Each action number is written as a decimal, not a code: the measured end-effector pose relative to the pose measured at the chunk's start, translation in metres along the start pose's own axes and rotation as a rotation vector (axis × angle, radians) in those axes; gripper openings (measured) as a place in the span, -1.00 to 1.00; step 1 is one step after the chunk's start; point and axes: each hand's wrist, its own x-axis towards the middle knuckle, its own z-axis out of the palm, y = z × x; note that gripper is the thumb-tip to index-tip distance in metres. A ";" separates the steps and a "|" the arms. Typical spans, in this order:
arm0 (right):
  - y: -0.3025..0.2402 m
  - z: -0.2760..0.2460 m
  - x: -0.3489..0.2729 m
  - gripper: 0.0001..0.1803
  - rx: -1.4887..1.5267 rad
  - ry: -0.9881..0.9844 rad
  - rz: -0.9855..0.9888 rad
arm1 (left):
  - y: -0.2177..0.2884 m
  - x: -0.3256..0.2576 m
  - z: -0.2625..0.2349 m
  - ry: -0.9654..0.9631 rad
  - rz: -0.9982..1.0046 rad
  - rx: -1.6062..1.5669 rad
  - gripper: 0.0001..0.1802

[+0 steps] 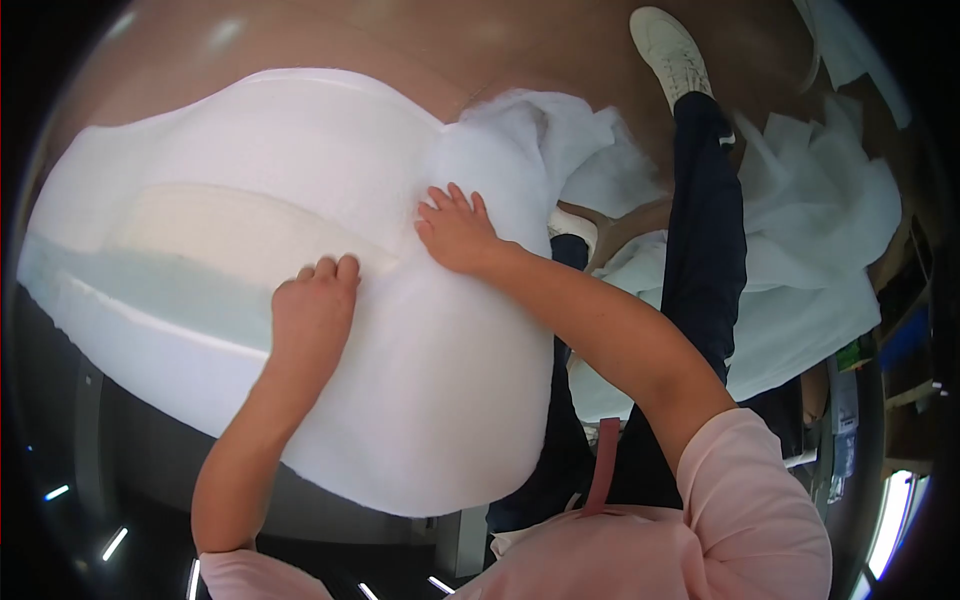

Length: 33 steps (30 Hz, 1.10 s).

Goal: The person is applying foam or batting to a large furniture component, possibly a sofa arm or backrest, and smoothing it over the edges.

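Note:
A large white sheet of fluffy wadding (440, 400) covers a big curved padded piece (290, 120) that spans the left and middle of the head view. Between its white surfaces a cream strip (220, 215) shows, with a pale greenish band below it. At the right end of that strip my left hand (315, 310) is closed, fingers curled down on the wadding's edge; its fingertips are hidden. My right hand (457, 230) lies on the wadding further right and farther away, its fingers spread.
Loose crumpled wadding (560, 140) hangs off the far right end. Another heap of white wadding (810, 240) lies to the right. My dark-trousered leg (700, 230) and white shoe (670, 55) stretch over the brown floor (400, 40). Shelving (910, 390) stands at the right edge.

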 end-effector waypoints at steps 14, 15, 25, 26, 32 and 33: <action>-0.047 -0.022 -0.094 -0.55 0.077 0.003 -0.328 | 0.002 -0.036 0.048 0.249 0.175 -0.012 -0.85; -0.048 -0.026 -0.094 -0.54 0.039 -0.024 -0.321 | -0.012 -0.055 0.051 0.210 0.112 0.003 -0.85; -0.038 -0.028 -0.080 -0.52 0.032 -0.041 -0.361 | 0.010 -0.072 0.052 0.737 0.042 -0.298 -0.59; -0.034 -0.035 -0.068 -0.52 0.207 -0.203 -0.346 | 0.020 -0.068 0.060 0.663 0.158 -0.390 -0.67; 0.060 -0.035 0.047 -0.51 0.026 0.025 -0.261 | 0.033 -0.044 0.117 0.536 -0.141 -1.414 -0.72; 0.058 -0.025 0.058 -0.50 -0.046 -0.072 -0.250 | 0.035 -0.044 0.119 0.584 -0.156 -1.423 -0.71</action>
